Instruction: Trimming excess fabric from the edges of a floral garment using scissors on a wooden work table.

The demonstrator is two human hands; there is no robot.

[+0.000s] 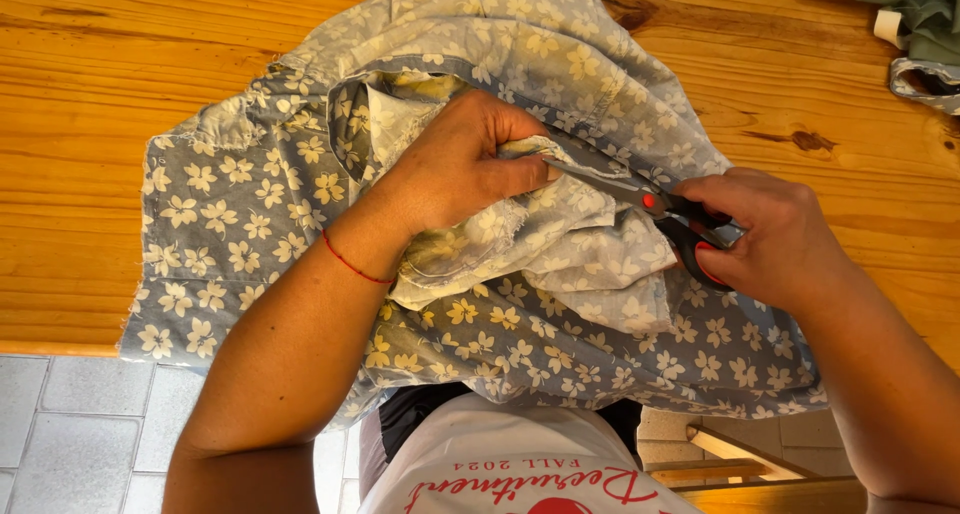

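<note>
Scissors with grey blades, a red pivot and black-and-red handles [655,206] sit in the right hand [775,239], right of centre in the frame, its fingers closed through the loops. Their tips meet a fold of blue-grey cotton fabric printed with cream flowers [560,84], which the left hand [455,164] pinches tight at the centre, thumb pressed on the cloth just beside the blades. The fabric lies heaped across the orange varnished pine table [90,124], hanging over its lower edge. Cutting looks to be under way; a further snip would call for keeping that fold taut, thumb off the blades.
</note>
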